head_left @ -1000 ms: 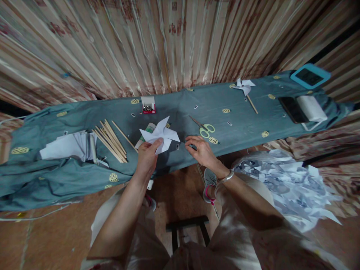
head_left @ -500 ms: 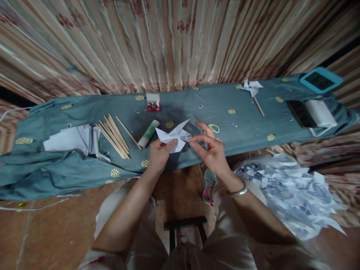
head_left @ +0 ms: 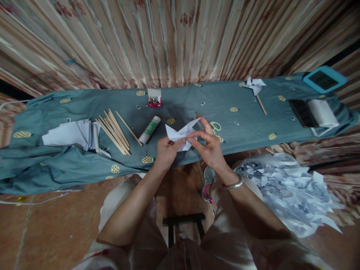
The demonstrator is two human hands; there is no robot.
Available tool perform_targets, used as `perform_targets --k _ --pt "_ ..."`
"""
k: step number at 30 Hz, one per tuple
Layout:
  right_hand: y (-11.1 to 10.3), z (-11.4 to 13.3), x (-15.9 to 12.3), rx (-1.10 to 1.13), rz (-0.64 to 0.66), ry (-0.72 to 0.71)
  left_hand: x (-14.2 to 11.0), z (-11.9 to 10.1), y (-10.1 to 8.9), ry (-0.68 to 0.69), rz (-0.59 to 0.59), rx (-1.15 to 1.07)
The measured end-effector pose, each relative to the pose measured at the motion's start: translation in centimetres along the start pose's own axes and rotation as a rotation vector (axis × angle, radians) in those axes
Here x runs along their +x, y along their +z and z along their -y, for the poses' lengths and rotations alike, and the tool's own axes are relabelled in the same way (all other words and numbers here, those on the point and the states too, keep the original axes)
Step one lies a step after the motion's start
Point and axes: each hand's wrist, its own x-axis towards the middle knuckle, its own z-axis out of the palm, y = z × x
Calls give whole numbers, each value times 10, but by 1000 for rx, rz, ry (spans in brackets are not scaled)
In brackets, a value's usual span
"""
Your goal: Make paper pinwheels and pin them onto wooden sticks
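A white paper pinwheel [head_left: 180, 132] with folded blades is held up over the table's front edge. My left hand [head_left: 168, 150] pinches it from the left, thumb on top near the middle. From the right, my right hand [head_left: 209, 147] presses thumb and forefinger at the centre of the paper; whether something small sits between these fingertips is hidden. Behind the hands lie scissors with pale green handles [head_left: 216, 126], partly covered by my right fingers. A green and white glue stick [head_left: 150, 129] rests left of the paper.
Wooden sticks [head_left: 114, 132] and stacked white paper [head_left: 69, 135] lie left. A small red box of metal pins [head_left: 154, 100] stands behind. Rightward are a finished pinwheel [head_left: 255, 87], a phone [head_left: 303, 113] and a blue-framed clock [head_left: 324, 79]. A bag of paper pieces [head_left: 292, 191] sits on the floor.
My right hand has moved from the pinwheel's right blade to its centre, meeting my left thumb. The pinwheel and my left hand have shifted slightly right.
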Motion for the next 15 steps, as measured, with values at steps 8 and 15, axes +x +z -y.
perform_targets --k 8,15 --pt "3 -5 2 188 -5 62 0 3 -3 19 23 40" --pt "3 -7 1 204 19 88 0 5 -5 27 17 33"
